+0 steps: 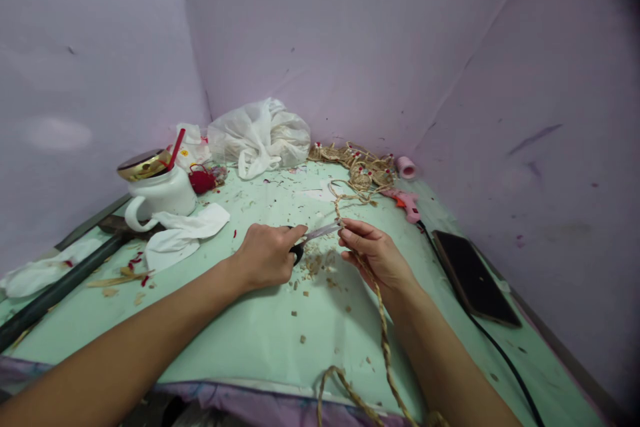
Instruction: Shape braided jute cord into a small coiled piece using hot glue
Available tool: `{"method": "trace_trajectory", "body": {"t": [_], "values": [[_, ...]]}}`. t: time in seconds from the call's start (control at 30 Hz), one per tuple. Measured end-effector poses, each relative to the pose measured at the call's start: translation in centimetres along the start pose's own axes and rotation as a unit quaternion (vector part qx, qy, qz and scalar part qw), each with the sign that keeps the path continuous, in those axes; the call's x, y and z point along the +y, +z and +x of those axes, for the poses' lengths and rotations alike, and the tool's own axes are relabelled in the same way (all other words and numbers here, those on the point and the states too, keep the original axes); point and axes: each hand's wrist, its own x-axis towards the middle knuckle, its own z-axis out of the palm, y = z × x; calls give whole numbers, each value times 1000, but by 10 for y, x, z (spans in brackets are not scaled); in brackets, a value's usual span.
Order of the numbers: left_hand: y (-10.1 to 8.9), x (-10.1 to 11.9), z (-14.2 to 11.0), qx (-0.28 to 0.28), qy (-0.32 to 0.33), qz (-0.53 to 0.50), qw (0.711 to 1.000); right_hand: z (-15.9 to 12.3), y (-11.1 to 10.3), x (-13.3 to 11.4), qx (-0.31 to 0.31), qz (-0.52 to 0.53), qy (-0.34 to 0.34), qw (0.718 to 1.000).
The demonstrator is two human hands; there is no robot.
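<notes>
My left hand (267, 255) is closed around the black handles of a pair of scissors (323, 232), whose blades point right. The blade tips meet a braided straw-coloured cord (383, 327) close to my right fingertips. My right hand (377, 250) pinches that cord between thumb and fingers. From there the cord hangs down over the table's front edge, with a loop of it at the bottom of the view. A thinner end of it runs up and away from my fingers. Small cut bits (315, 264) lie scattered beneath the scissors.
At the back stand a plastic bag (265, 137) and woven straw pieces (363, 170) with red dots. On the right are a pink glue gun (406, 204), a pink roll (406, 167) and a phone (475, 277). A white mug (163, 194) and a hammer (65, 287) occupy the left.
</notes>
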Motion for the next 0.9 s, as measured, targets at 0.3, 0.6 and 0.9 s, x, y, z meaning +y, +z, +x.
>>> {"method": "trace_trajectory", "body": {"t": [0.3, 0.6, 0.9], "values": [[-3, 2, 0, -12, -18, 19, 1000, 0, 1, 1, 8, -4, -19, 1000], [-6, 5, 1, -38, -18, 23, 999, 0, 1, 3, 4, -11, -38, 999], [-6, 0, 1, 12, -23, -81, 996, -2, 1, 1, -18, -8, -28, 999]]}}
